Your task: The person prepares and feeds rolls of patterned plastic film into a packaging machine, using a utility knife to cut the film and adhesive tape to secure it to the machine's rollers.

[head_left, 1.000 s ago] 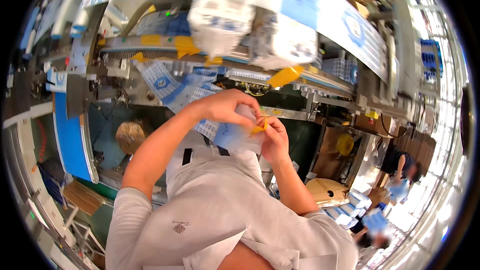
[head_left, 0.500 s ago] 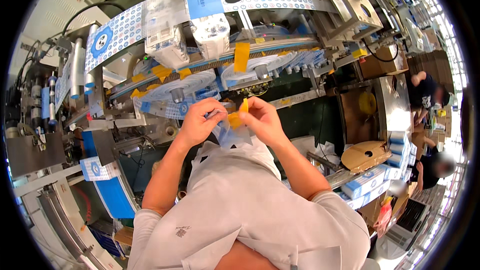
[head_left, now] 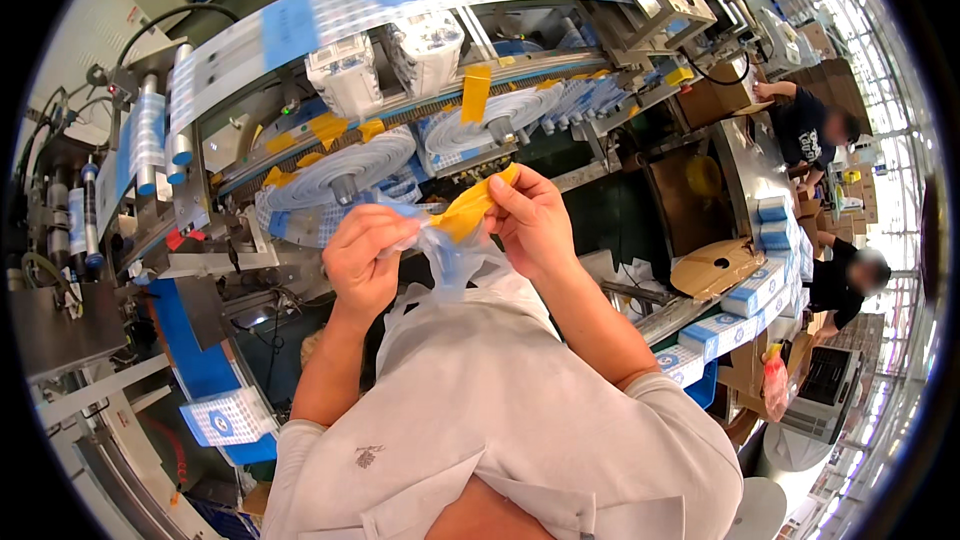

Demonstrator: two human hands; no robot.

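In front of my chest, my right hand (head_left: 535, 222) pinches the upper end of a strip of yellow tape (head_left: 466, 212) between thumb and fingers. My left hand (head_left: 364, 252) is closed on crumpled clear and bluish plastic film (head_left: 452, 262) to the left of the tape. The tape appears stuck to this film, which hangs down between my hands over my light shirt. Where the tape ends in the film is hard to make out. Just beyond my hands lie flat coils of printed film (head_left: 345, 172) on the machine.
A printed film web (head_left: 345, 12) runs across the machine above white wrapped packs (head_left: 425, 48). More yellow tape (head_left: 477, 93) hangs on the rail. At left, a wrapped pack (head_left: 228, 418) sits on a blue conveyor (head_left: 205, 325). Stacked packs (head_left: 722, 332) and two people (head_left: 808, 132) are at right.
My hands have moved apart and the yellow tape now stretches out more visibly between them. The printed web has shifted, and the pack on the blue conveyor has moved nearer.
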